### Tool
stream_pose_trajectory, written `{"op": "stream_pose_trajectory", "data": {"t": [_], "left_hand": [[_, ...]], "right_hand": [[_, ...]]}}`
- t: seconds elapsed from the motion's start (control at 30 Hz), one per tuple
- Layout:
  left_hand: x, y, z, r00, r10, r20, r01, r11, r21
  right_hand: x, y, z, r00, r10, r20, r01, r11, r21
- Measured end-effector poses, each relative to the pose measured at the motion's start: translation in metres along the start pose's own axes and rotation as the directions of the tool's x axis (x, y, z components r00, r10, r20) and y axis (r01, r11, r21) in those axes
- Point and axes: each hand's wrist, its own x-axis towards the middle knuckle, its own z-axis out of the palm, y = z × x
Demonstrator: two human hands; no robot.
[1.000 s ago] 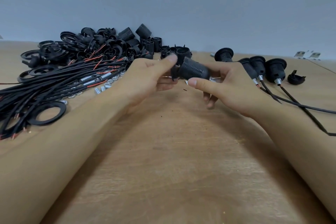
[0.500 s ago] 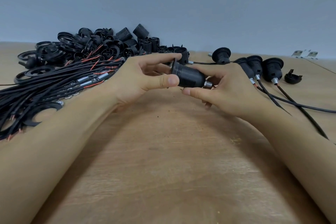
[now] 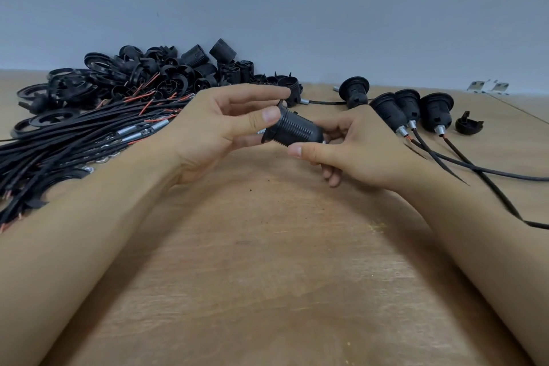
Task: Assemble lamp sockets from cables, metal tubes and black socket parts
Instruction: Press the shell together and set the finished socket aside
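at the centre of the frame both hands hold one black socket (image 3: 292, 130) above the wooden table (image 3: 267, 276) — a ribbed, threaded barrel lying sideways, its flanged rim toward the left hand (image 3: 214, 128), a bit of silver metal at the narrow end. the left thumb and fingers pinch the rim; the right hand (image 3: 356, 145) grips the narrow end.

Cables (image 3: 68, 140) left, parts pile (image 3: 166, 71) behind; finished sockets (image 3: 416, 110) right.
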Motion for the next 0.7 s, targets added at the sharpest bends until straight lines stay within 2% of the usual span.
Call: {"op": "stream_pose_trajectory", "data": {"t": [0.3,0.53,0.7], "left_hand": [[-0.0015,0.0043,-0.0072,0.993,0.022,0.120,-0.017,0.999,-0.042],[0.0006,0.0073,-0.0023,0.997,0.055,0.061,-0.039,0.971,-0.235],[0.0002,0.0098,0.0013,0.998,0.055,0.026,-0.045,0.955,-0.292]], "right_hand": [[-0.0012,0.0001,0.0012,0.999,0.016,0.040,-0.016,1.000,0.003],[-0.0011,-0.0034,0.0048,0.998,0.021,0.051,-0.022,0.999,0.026],[-0.0015,-0.0034,0.0052,0.999,0.036,0.040,-0.038,0.999,0.035]]}}
